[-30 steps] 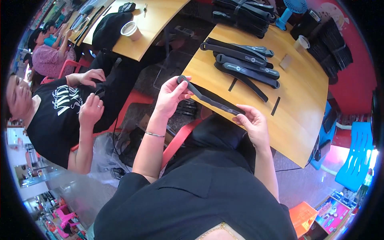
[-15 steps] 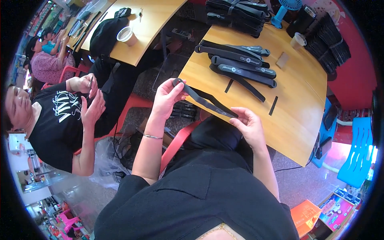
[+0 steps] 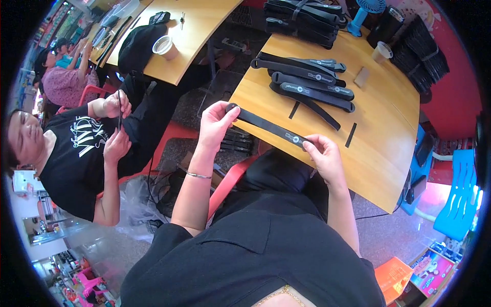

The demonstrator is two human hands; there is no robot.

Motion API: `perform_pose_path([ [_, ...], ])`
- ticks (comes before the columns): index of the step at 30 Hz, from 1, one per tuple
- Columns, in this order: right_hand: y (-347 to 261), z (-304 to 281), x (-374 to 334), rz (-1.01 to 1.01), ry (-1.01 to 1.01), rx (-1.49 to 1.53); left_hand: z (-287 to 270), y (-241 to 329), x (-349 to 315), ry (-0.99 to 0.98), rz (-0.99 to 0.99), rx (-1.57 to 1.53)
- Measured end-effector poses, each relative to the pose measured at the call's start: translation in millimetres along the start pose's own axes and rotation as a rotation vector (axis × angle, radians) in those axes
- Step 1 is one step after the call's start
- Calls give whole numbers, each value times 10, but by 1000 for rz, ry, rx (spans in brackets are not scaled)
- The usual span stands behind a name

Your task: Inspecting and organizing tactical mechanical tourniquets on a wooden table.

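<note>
A black strap (image 3: 266, 126) with a pale printed mark is stretched taut between my hands, over the near edge of the wooden table (image 3: 381, 169). My left hand (image 3: 215, 123) pinches its rounded left end between thumb and fingers. At the other end, my right hand (image 3: 323, 156) grips it close to the printed mark. Beyond them lies a loose pile of similar black straps (image 3: 312, 84). Two short black strips lie on the wood in front of the pile: one strip (image 3: 294, 110) by its near side, the other strip (image 3: 351, 135) farther right.
Bundled straps (image 3: 302, 23) are stacked at the back, beside a blue fan (image 3: 364, 15). A cup (image 3: 382, 51) and a tan block (image 3: 361, 77) stand on the right half. To my left, a person (image 3: 71, 153) handles a thin dark strip at another table (image 3: 197, 30).
The strap has gone from a slack, folded loop to a straight, flat band with its printed face showing. Both hands stay nearly in place. The person at left has shifted their hands.
</note>
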State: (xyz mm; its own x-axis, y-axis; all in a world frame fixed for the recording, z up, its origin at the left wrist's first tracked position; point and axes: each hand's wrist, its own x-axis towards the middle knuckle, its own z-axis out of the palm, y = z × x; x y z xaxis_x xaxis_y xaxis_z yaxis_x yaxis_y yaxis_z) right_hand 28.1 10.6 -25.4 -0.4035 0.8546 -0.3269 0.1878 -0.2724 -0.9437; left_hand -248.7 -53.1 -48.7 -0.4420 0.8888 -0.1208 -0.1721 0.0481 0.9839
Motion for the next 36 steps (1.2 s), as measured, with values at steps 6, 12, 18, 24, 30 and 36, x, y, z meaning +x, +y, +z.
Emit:
perform_pose_path([
  [6, 58, 119, 202, -126, -8, -190, -122, 36, 222, 30, 98, 161],
  [12, 21, 263, 228, -136, 17, -397, -281, -135, 339, 129, 99, 593],
  [18, 5, 284, 244, -109, 59, -533, -141, -81, 287, 184, 281, 848],
  [24, 70, 274, 286, -137, 73, -516, 126, -6, 19, 183, 863, 1035],
  [30, 27, 265, 254, -106, 66, -528, 418, -190, -336, -275, 622, 1384],
  [36, 122, 141, 164, -155, 131, -258, 421, -136, -359, -299, 582, 1334],
])
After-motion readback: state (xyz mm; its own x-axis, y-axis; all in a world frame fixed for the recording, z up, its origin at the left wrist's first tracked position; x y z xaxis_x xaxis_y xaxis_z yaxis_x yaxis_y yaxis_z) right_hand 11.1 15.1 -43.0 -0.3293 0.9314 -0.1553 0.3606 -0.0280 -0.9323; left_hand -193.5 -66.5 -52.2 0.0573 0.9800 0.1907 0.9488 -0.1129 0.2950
